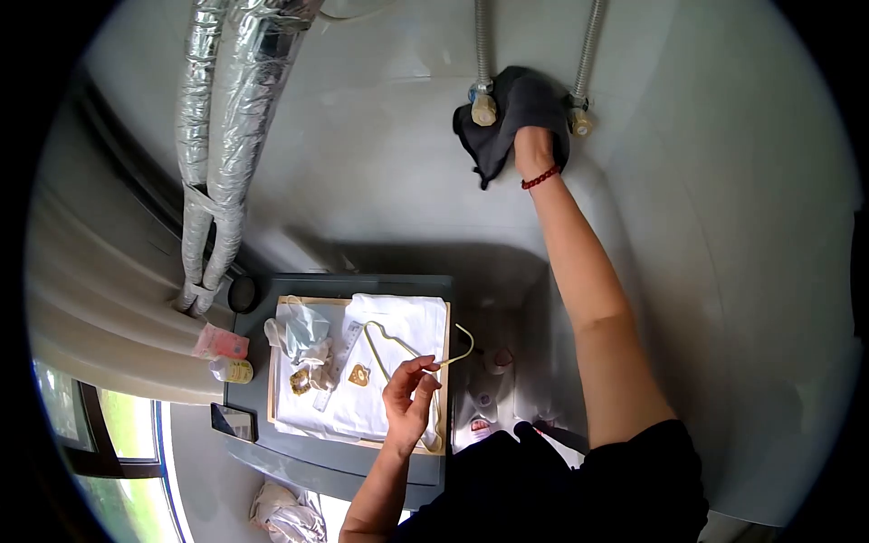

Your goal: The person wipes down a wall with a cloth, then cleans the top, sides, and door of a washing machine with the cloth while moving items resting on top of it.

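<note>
Pinching one yellow-green hanger (455, 359) in the left hand (410, 404), thumb and fingers closed at the foot of its hook, over the lower right of one wooden-rimmed tray (271, 398). Reaching into one dark grey cloth (525, 95) with the right hand (534, 145), well apart from the left, up at the wall (706, 181) near two valves (483, 110); cannot tell the grip there, with the fingers hidden by the fabric. Wearing one dark red bracelet (540, 176) on that wrist. Counting further: two ribbed hoses (483, 45) running down to the valves, and two foil-wrapped ducts (244, 100) at upper left; in the tray, one white cloth (412, 317), one ruler (337, 369), one pale crumpled bag (306, 330) and two gold-brown pieces (359, 375); beside the tray, on one grey stand (362, 285), one phone (233, 421), one bottle (237, 370) and one pink packet (220, 342). As for the hanger, pointing right with the hook, past the tray's edge; long axis slanting from upper left to lower right, partly behind the hand. As for the dark grey cloth, hanging bunched, with a corner pointing to lower left; cannot tell its long axis.
</note>
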Available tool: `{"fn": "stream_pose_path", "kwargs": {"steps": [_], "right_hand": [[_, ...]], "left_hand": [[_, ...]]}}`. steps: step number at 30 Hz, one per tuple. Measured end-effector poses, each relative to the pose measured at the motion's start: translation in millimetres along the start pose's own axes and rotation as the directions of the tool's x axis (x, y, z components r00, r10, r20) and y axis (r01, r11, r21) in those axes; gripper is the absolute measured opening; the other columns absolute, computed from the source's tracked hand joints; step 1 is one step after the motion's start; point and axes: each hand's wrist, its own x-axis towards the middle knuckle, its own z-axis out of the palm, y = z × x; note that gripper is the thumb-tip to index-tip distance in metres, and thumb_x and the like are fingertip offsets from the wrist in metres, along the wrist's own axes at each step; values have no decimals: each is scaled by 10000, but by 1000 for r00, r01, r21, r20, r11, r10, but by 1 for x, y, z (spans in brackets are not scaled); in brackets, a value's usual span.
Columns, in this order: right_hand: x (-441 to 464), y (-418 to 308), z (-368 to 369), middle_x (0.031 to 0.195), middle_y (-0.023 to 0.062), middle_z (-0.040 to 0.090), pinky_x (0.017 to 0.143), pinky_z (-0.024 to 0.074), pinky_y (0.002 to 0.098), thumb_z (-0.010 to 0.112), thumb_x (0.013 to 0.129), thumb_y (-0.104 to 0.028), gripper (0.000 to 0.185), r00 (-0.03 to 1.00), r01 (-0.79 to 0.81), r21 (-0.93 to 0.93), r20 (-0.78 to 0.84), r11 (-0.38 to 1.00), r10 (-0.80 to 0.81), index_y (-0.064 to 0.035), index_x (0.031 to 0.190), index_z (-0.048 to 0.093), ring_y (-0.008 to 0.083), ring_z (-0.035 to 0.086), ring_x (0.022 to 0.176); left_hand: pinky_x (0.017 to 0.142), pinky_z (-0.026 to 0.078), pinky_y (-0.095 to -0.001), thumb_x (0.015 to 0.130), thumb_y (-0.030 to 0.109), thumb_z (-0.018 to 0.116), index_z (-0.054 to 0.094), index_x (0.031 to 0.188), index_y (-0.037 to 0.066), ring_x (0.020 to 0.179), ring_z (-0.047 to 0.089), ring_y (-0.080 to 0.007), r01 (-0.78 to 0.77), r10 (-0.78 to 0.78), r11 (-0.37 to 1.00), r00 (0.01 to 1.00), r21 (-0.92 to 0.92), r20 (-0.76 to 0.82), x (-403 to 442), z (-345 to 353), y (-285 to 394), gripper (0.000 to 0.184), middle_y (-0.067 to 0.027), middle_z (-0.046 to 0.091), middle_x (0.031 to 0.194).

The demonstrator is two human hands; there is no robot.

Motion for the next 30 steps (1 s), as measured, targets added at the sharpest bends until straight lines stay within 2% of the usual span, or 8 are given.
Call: {"fn": "stream_pose_path", "kwargs": {"steps": [3,6,7,8,12,18,23,30], "right_hand": [[8,-2,6,992,204,679,833,505,423,531,888,-162,205,995,-38,159,-88,986,53,-42,908,695,362,639,951],[19,-8,-7,1006,205,675,836,499,433,542,885,-154,194,968,-65,-63,237,996,78,-35,930,688,367,633,962],[15,-19,-19,973,203,680,806,507,445,555,867,-137,174,994,-50,0,98,999,50,-39,903,694,375,638,931],[15,-28,-36,953,211,676,810,505,448,552,864,-130,168,955,-71,-85,283,994,92,-41,879,693,389,633,913],[-57,-15,-6,951,166,696,825,503,427,576,851,-115,175,958,-143,-93,237,985,162,-33,932,707,350,653,902],[-110,-59,10,960,152,702,848,500,409,587,835,-87,181,895,-30,152,445,988,-41,-31,957,709,327,651,931],[-91,-93,50,968,139,707,868,498,395,597,821,-63,196,756,87,285,605,955,-250,-30,978,710,308,650,955],[-99,-125,78,978,122,713,896,495,375,610,803,-29,228,486,190,319,791,928,-371,-28,1007,711,281,648,989]], "left_hand": [[782,514,-273,975,108,606,595,1214,-20,827,607,-119,-1,1,1000,1000,-9,-16,-1,-2,2,271,-97,658,1061],[780,514,-273,974,102,603,596,1208,-21,830,608,-120,2,-3,1000,1000,-31,-25,0,-2,3,265,-98,658,1060],[781,514,-274,974,94,596,596,1208,-22,832,608,-120,-6,6,1000,1000,-16,-19,0,-2,3,261,-99,658,1059],[782,515,-275,975,87,588,596,1208,-23,833,608,-121,-14,14,1000,1000,-3,-15,0,-3,4,258,-100,657,1059],[781,523,-268,968,72,580,603,1207,-10,832,614,-108,-9,10,999,999,44,-39,-6,-9,2,255,-77,655,1037],[842,512,-277,970,80,579,596,1234,-7,928,611,-124,24,-18,991,999,135,-48,-19,-16,10,279,-86,649,1083],[1019,426,-342,969,122,562,498,1400,22,1141,575,-194,-3,-1,999,997,-52,-78,-12,-28,23,447,-103,615,1257],[997,464,-350,978,113,557,511,1388,25,1122,598,-208,-26,-10,982,983,-186,-186,-23,-43,16,422,-131,611,1279]]}}
